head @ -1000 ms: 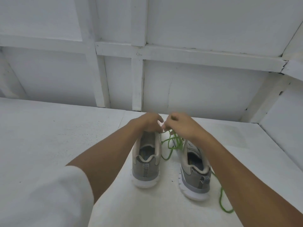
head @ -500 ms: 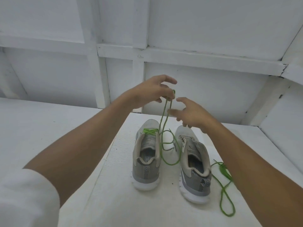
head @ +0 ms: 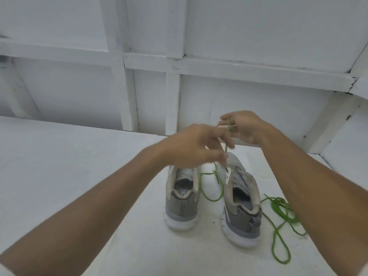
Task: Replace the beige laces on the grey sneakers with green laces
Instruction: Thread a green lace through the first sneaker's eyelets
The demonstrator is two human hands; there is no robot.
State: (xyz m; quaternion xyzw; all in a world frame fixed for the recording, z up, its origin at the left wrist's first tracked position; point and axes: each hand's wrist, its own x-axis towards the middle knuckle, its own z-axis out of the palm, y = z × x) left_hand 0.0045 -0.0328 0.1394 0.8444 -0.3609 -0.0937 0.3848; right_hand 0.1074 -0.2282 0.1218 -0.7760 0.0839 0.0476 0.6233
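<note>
seemingly early; right hand (head: 247, 128) pinches a green lace (head: 212, 198) trailing between the grey sneakers (head: 182, 208) below; left hand (head: 191, 146) blurred, grip unclear; right sneaker (head: 245, 196) bare, spare lace (head: 278, 208) beneath the right forearm

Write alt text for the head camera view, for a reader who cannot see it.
The left hand and right hand hold up a green lace that runs down between two grey sneakers, the left sneaker and the right sneaker, heels toward the camera on a white surface. A second green lace lies loose beside the right sneaker.
</note>
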